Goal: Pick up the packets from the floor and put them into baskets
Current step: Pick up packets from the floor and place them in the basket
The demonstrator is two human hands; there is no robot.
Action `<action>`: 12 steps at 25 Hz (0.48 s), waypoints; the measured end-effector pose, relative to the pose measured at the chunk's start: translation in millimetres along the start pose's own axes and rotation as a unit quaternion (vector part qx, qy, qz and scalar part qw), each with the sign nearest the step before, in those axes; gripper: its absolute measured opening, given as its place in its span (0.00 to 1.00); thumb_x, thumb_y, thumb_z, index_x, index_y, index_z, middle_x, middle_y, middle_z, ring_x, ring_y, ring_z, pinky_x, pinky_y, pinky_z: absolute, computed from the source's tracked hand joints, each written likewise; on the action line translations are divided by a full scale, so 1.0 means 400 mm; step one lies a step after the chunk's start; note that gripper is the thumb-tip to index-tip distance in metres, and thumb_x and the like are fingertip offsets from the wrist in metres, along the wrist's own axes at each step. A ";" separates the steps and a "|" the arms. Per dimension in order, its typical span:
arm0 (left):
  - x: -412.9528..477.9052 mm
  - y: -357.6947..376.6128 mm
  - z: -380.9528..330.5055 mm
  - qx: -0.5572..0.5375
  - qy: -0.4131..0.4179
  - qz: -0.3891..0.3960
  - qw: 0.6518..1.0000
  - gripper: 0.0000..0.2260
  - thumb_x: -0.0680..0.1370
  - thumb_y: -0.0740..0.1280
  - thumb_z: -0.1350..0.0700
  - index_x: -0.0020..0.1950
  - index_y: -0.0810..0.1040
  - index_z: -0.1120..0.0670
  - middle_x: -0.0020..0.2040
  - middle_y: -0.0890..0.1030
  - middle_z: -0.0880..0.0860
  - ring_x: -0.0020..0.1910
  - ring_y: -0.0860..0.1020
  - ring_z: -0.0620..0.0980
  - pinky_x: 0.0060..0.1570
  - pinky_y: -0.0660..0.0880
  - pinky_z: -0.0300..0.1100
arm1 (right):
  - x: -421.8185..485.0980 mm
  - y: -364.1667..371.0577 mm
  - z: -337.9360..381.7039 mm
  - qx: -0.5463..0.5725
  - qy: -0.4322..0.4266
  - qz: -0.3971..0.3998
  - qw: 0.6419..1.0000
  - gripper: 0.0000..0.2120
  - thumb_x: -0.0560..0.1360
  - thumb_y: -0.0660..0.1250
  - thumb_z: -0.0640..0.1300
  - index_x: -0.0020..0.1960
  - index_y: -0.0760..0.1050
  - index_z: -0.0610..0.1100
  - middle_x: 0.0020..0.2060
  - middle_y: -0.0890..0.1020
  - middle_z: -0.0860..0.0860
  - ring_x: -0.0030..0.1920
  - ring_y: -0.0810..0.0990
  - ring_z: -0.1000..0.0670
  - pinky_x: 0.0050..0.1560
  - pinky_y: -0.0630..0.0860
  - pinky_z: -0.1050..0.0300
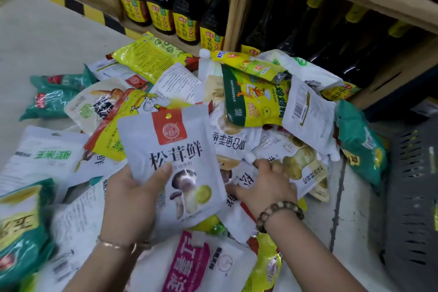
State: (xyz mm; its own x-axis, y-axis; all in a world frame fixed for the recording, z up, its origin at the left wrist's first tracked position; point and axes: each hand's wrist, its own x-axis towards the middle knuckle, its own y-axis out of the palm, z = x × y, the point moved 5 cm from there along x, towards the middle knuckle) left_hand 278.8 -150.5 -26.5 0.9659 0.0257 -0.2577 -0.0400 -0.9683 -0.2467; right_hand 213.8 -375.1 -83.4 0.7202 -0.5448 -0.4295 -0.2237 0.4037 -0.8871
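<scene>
The left hand [132, 199] is clamped on a white glossy plastic pouch with a red tab and printed mushrooms [175, 149]. The thumb lies across its lower left front and the other fingers are hidden behind it. The pouch stands nearly upright, lifted above the heap. The palm turns inward, the wrist wears a thin gold bangle [118, 245], and the forearm comes up from the bottom edge.

Just right of that grip, the right hand [267, 185] reaches palm-down into the heap of packets [237, 107] on the pale floor [47, 43]. Its thumb is spread toward the held pouch and its fingers bend down onto a white soft pouch printed with pale mushrooms [298, 163]; whether they have closed on it I cannot tell. A brown beaded bracelet [279, 213] circles that wrist.

Around both hands the packets lie flat and overlapping, all crinkled shiny film. A yellow and green pouch with a cartoon chicken [256, 102] lies beyond the right hand, teal bags [54, 95] lie far left of the grip, and a white pouch with a magenta label [187, 265] lies beneath the wrists. Well right of the right hand stands a dark grey slotted plastic basket [414, 197]. Beyond the heap, a wooden shelf [233, 7] holds dark glass bottles with yellow labels [184, 19]
</scene>
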 end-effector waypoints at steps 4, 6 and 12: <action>0.021 0.011 0.029 -0.038 -0.025 -0.003 0.999 0.07 0.73 0.69 0.64 0.40 0.81 0.52 0.29 0.80 0.38 0.27 0.77 0.33 0.26 0.71 0.26 | 0.004 0.001 -0.006 0.071 0.040 0.032 0.996 0.34 0.61 0.70 0.69 0.56 0.68 0.46 0.50 0.78 0.48 0.51 0.78 0.45 0.48 0.75 0.51; 0.011 0.012 0.033 -0.026 -0.025 0.001 0.999 0.09 0.73 0.69 0.64 0.38 0.80 0.51 0.30 0.81 0.39 0.27 0.78 0.33 0.26 0.70 0.25 | -0.004 0.008 -0.015 0.210 0.037 0.059 0.975 0.22 0.65 0.73 0.60 0.44 0.71 0.45 0.41 0.78 0.48 0.44 0.79 0.45 0.40 0.74 0.54; 0.016 0.027 0.068 -0.081 -0.087 0.032 0.992 0.08 0.74 0.67 0.67 0.39 0.80 0.55 0.29 0.82 0.45 0.26 0.80 0.41 0.24 0.73 0.31 | -0.073 -0.006 -0.102 0.452 0.052 0.137 0.880 0.06 0.69 0.72 0.39 0.43 0.78 0.39 0.37 0.84 0.41 0.38 0.83 0.40 0.45 0.79 0.42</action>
State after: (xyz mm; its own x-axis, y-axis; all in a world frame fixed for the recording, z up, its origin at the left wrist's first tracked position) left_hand 277.7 -154.0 -56.4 0.9032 -0.0078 -0.4291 -0.0438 -0.9963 -0.0742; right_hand 166.5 -390.0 -75.7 0.6463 -0.3806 -0.6614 0.2673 0.9247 -0.2710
